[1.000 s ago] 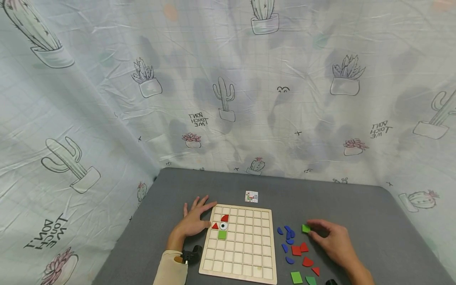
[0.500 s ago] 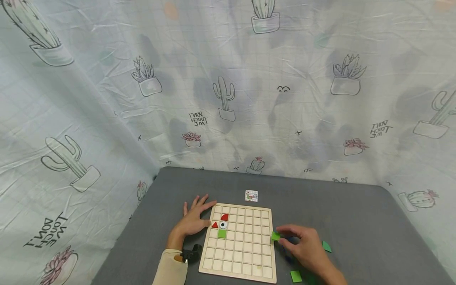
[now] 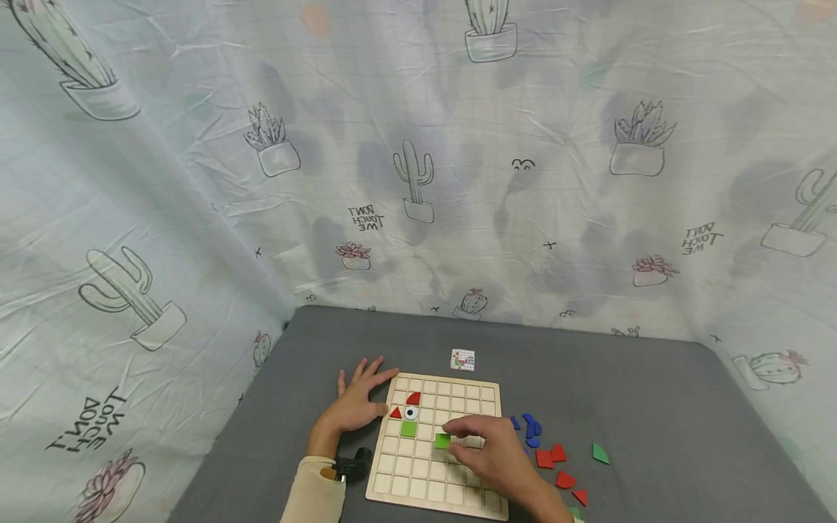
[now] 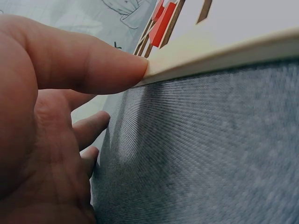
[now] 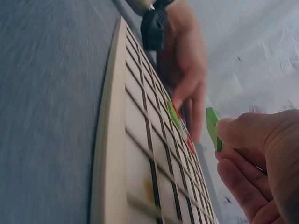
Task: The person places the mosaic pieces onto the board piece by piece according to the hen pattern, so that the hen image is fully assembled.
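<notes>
A wooden grid board [image 3: 395,484] lies on the grey table. In its upper left cells sit a red quarter-round piece [image 3: 414,399], a red triangle [image 3: 395,412], a white eye piece [image 3: 410,413] and a green square [image 3: 408,429]. My right hand [image 3: 490,452] pinches another green square [image 3: 442,441] between thumb and fingers over the middle of the board; the right wrist view shows this square [image 5: 213,129] held on edge, above the grid. My left hand [image 3: 356,407] rests at the board's left edge with fingers spread, its thumb [image 4: 126,70] against the rim.
Right of the board lie several blue pieces [image 3: 531,426], several red pieces [image 3: 545,458] and a green quarter-round piece [image 3: 600,453]. A small printed pattern card [image 3: 462,359] lies behind the board. A patterned curtain [image 3: 445,181] hangs around the table.
My right hand has carried the green square leftward from beside the loose pieces to over the middle of the board. My left hand has stayed at the board's edge.
</notes>
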`<state>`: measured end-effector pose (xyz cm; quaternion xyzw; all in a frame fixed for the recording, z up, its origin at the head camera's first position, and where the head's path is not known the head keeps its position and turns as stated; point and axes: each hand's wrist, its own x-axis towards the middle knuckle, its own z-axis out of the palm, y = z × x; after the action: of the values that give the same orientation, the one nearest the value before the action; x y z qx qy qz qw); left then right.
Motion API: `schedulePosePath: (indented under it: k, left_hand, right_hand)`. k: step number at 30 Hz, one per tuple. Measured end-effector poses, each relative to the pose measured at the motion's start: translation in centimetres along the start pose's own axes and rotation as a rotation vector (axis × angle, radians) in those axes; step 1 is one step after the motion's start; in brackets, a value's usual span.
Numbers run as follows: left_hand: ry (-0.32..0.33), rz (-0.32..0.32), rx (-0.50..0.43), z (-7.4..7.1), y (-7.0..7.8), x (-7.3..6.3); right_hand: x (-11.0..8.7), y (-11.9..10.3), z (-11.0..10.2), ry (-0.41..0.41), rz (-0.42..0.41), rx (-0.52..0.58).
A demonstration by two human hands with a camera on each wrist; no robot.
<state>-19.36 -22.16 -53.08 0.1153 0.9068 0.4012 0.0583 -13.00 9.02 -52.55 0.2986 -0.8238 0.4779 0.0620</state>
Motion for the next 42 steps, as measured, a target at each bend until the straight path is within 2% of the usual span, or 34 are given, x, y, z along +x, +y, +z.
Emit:
schedulePosePath:
  k: [7, 16, 20, 25, 30, 42]
  left_hand:
    - [0.005, 0.002, 0.014, 0.1, -0.1, 0.1]
    - [0.009, 0.005, 0.012, 0.1, 0.0, 0.0]
    - [0.01, 0.005, 0.015, 0.1, 0.0, 0.0]
    - [0.017, 0.005, 0.02, 0.1, 0.0, 0.0]
    - [0.014, 0.004, 0.016, 0.1, 0.0, 0.1]
    - [0.011, -0.004, 0.016, 0.1, 0.0, 0.1]
  right_hand:
    - [1.4, -0.9, 2.4, -0.043, -0.004, 0.044]
    - [2.4, -0.8, 4.8, -0.051, -0.025, 0.02]
    - [2.6, -0.7, 5.6, -0.056, -0.059, -0.008]
    - [2.5, -0.8, 6.2, -0.039, -0.107, -0.107]
    - [2.5, -1.1, 6.4, -0.034, -0.114, -0.181]
    - [2.5, -0.9, 6.8, -0.032, -0.133, -0.218]
